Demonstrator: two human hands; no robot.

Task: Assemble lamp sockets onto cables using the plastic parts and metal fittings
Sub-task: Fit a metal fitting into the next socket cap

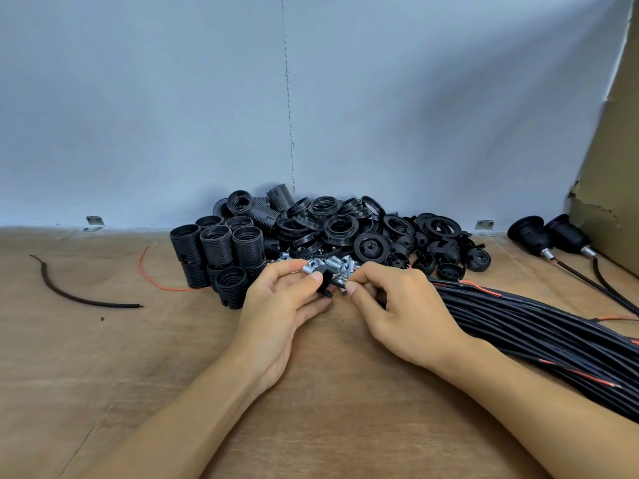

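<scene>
Left hand [287, 302]: fingers curled, thumb and forefinger pinching a small black plastic cap [324, 279]. A silver metal fitting [307, 269] sticks out from the cap's far-left side, under the fingertips.

Right hand [397, 305]: thumb and forefinger pinched on a black cable end [337, 283], other fingers tucked under. The cable end meets the cap in the gap between the two thumbs. Cannot tell whether it is threaded through.

Both hands sit mid-table [311, 392], just near of the loose pile of metal fittings [333, 261].

- Left of the pile: threaded socket barrels [221, 250], several upright.
- Far of the pile: heap of black rings [332, 219].
- Right of the pile: more caps [446, 261].
- Cable bundle [536, 326]: runs from the right hand off to the near right.
- Far right: two assembled sockets [532, 235] on cables, beside cardboard [612, 167].
- Left: a cable scrap [69, 293] and a red wire [155, 278].
</scene>
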